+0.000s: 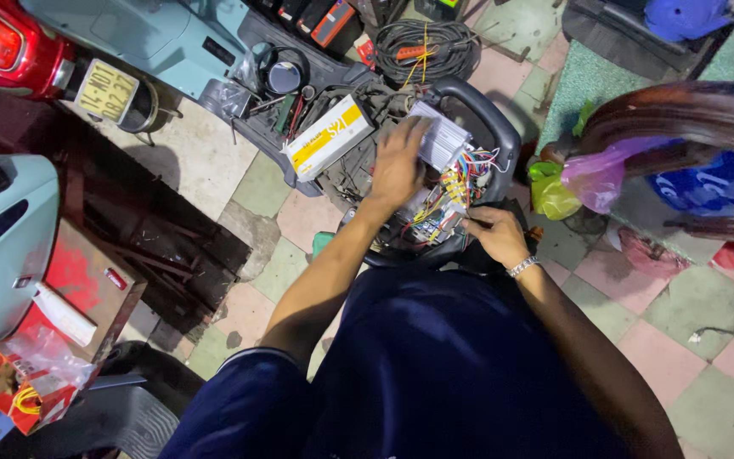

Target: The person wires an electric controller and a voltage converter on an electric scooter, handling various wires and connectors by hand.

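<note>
**A:** What do you have on the head camera?

**B:** I'm looking straight down. My left hand lies flat, fingers spread apart, on top of a ribbed silver metal controller box. It presses on the box and is not wrapped around it. The box sits inside the open black plastic frame of a scooter's rear body, on the tiled floor in front of my knees.

**A:** And the other hand?

**B:** My right hand is lower, at the near rim of that frame. Its fingers are pinched together at the bundle of multicoloured wires with yellow connectors that spills out below the silver box. I can't tell which single wire it has hold of; the strands are too small. There is a silver metal bracelet on that wrist.

**A:** What's around it?

**B:** Just left of my left hand, a long white and yellow cardboard box lies tilted across a dark tray of loose tools. Beyond the frame is a coil of black cable. To the right, a green plastic bag and a pink plastic bag hang beside a dark curved wooden armrest. At far left stand a pale blue scooter body and a red tail lamp, well apart from my hands.
</note>
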